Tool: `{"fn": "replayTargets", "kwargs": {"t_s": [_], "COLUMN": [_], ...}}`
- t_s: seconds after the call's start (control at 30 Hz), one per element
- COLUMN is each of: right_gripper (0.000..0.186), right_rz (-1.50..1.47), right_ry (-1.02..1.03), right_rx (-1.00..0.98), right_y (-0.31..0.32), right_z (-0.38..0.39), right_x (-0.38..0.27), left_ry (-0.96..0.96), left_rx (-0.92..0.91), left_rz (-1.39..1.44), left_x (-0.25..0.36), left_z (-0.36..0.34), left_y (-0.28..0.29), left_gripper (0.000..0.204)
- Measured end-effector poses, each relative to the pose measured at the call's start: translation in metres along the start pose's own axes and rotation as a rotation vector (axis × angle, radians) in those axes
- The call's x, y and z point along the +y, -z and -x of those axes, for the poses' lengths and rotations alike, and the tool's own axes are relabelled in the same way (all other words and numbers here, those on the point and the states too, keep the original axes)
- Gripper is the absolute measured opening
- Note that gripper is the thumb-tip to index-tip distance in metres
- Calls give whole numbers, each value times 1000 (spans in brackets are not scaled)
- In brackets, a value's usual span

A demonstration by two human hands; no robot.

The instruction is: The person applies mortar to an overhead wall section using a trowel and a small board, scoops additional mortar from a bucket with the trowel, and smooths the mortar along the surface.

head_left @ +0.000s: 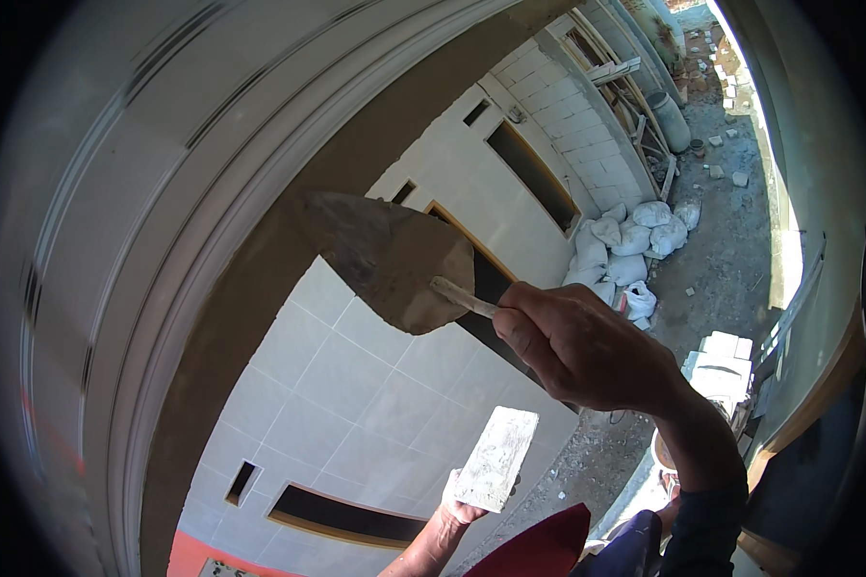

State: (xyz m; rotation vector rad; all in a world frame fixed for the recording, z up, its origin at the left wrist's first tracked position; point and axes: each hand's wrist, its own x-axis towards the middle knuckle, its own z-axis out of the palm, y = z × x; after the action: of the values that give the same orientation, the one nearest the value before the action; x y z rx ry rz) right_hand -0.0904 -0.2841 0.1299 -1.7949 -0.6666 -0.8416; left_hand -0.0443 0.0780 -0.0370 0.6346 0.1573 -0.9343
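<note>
My right hand [577,346] is closed on the handle of a pointed metal trowel [385,260], whose blade lies at a dark mortar band [202,385] beside white grooved molding [154,288]. My left hand [467,500], low in the middle, grips a pale, mortar-smeared rectangular board [496,457].
A tiled wall [356,385] with narrow openings stands behind. Down at right are piled white sacks [630,240], leaning timber [645,125], a grey drum [669,125], scattered blocks [739,179] and stacked white pieces [720,370]. Red and purple fabric [529,548] shows at the bottom.
</note>
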Motion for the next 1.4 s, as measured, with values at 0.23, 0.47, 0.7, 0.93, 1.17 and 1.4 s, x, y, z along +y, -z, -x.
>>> {"fn": "replayTargets", "kwargs": {"t_s": [0.23,0.47,0.7,0.93,1.17,1.4], "right_gripper": [47,40,30,29,36,31], "right_rz": [-201,-414,-107,-60,-1069,-1885], "right_ry": [-364,-499,5,252,-351,-48], "right_rx": [282,338,129,7,444,210], "right_y": [67,93,5,-35,16,42], "right_z": [-29,-48,-18,12,3,-57], "right_x": [68,60,8,-38,35,100], "left_ry": [-48,5,-58,81,114,-36], "left_rx": [60,-197,62,-221,-54,-40], "left_rz": [-28,80,29,80,196,86], "left_x": [-1,3,4,4,-8,-13], "left_z": [0,-5,-3,-2,11,8], "left_y": [-1,8,31,34,15,9], "left_gripper": [61,60,57,63,58,60]}}
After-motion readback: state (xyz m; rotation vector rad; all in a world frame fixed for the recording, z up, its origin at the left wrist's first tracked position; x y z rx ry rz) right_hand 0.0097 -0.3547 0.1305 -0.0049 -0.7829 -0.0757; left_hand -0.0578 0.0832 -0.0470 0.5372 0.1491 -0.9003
